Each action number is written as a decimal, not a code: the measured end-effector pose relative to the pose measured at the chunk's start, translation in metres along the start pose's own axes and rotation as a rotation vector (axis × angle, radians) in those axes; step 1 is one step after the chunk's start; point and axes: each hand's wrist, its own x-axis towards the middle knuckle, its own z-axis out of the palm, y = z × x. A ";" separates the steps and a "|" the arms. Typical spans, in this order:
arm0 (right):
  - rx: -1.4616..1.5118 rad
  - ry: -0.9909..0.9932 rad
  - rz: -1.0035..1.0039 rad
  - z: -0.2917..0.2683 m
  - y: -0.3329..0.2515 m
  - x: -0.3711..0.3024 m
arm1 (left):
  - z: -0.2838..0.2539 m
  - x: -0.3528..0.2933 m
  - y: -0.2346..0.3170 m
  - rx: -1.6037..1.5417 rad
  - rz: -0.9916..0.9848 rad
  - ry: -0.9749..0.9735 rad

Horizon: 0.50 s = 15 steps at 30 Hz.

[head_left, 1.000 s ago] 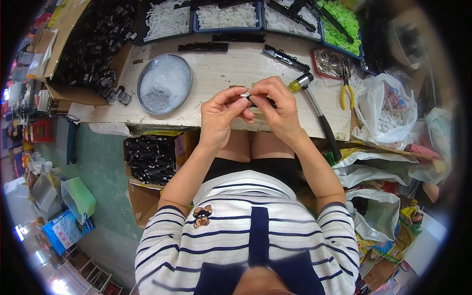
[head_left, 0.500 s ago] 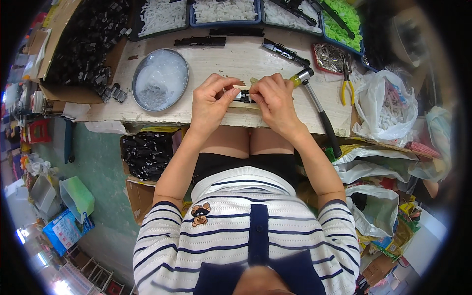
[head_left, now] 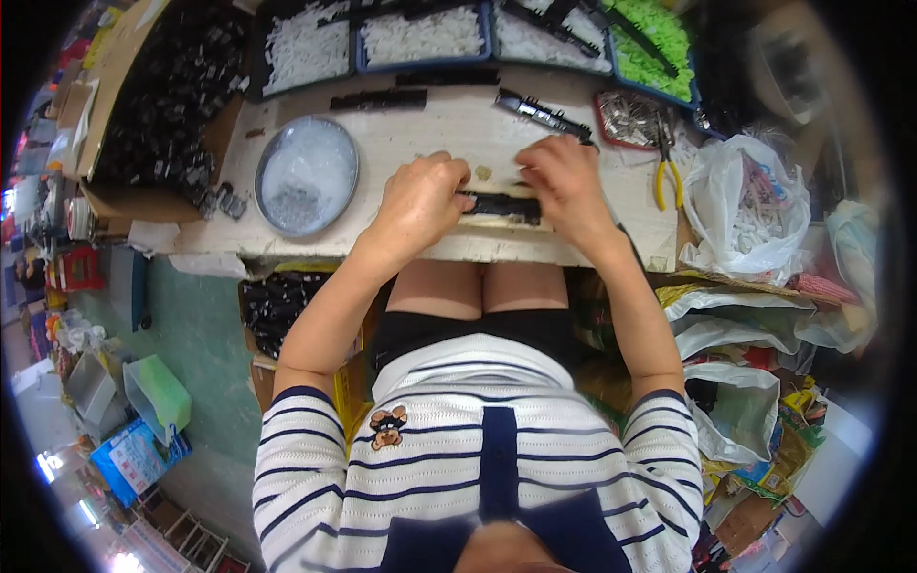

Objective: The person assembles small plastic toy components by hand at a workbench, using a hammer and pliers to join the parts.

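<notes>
Black part: a long dark piece (head_left: 501, 206) lies at the near edge of the bench (head_left: 420, 134), between the two hands, on a pale strip (head_left: 492, 222).
Left hand: the left hand (head_left: 423, 202) has its fingers bent nearly closed, thumb and fingertips at the left end of the black part; how firmly they grip cannot be told.
Right hand: the right hand (head_left: 565, 191) is half-curled and blurred at the right end, fingers a little apart; whether it has hold of anything cannot be told.
Loose black bars: two bars (head_left: 379, 99) (head_left: 447, 77) lie toward the far trays, and a third, the shinier bar (head_left: 544, 116), lies just beyond the right hand.
In the way: more black lengths lie across the two far-right trays; a dark handle (head_left: 630, 246) shows partly behind the right forearm.
Pliers: yellow-handled pliers (head_left: 666, 181) lie right of the right hand, by a red tray (head_left: 626, 144) of metal pieces.
Round pan: the metal pan (head_left: 355, 181), left of the left hand, holds a whitish translucent mass and small grey bits.
Far trays: three trays (head_left: 425, 64) of white pieces, then a blue tray (head_left: 659, 92) of green ones.
Cardboard box: the box (head_left: 143, 202) at far left is heaped with black parts.
Plastic bag: the white bag (head_left: 709, 229) at right contains white pieces.
</notes>
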 end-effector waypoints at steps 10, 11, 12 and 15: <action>-0.665 -0.043 0.400 -0.052 0.104 0.003 | -0.002 0.135 0.012 0.167 0.192 0.325; -0.708 -0.059 0.393 -0.050 0.108 0.004 | -0.001 0.149 0.015 0.169 0.196 0.325; -0.707 -0.056 0.397 -0.049 0.110 0.006 | 0.000 0.162 0.018 0.263 0.131 0.285; -0.719 -0.101 0.402 -0.048 0.115 0.010 | 0.004 0.184 0.024 0.418 0.023 0.199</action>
